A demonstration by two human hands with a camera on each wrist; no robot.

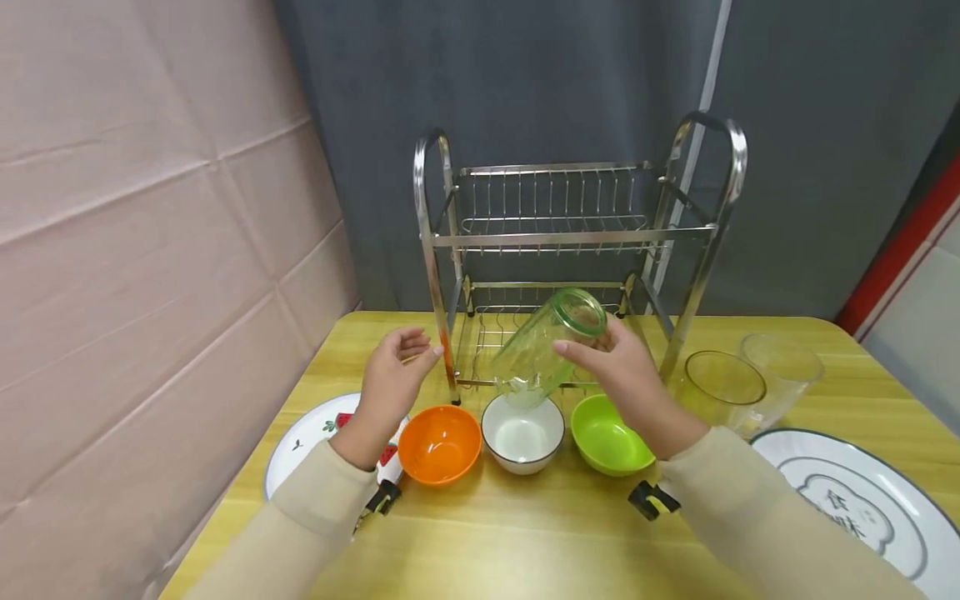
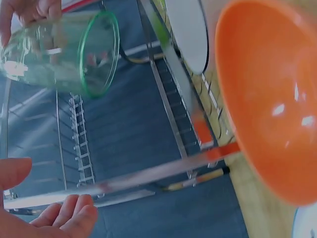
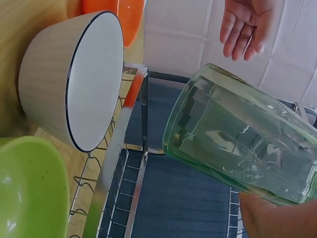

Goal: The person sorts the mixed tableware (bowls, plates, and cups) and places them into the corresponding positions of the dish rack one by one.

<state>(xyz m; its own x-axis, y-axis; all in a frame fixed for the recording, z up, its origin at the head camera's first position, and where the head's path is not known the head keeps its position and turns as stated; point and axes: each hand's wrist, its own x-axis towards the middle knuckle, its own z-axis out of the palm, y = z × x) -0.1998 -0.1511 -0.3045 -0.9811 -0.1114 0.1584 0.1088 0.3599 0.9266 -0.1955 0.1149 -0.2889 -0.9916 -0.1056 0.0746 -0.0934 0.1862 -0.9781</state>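
Observation:
A green-tinted glass is gripped near its base by my right hand, tilted with its mouth pointing down and left above the white bowl. In the right wrist view the glass stretches across the right side, with the right hand at its lower edge. My left hand holds nothing; its fingers are loosely bent, left of the glass and apart from it. The left wrist view shows that hand below the glass. A two-tier metal rack stands behind both hands.
An orange bowl and a lime green bowl flank the white one. A patterned plate lies at left, a large lettered plate at right. An amber glass and a clear glass stand right of the rack.

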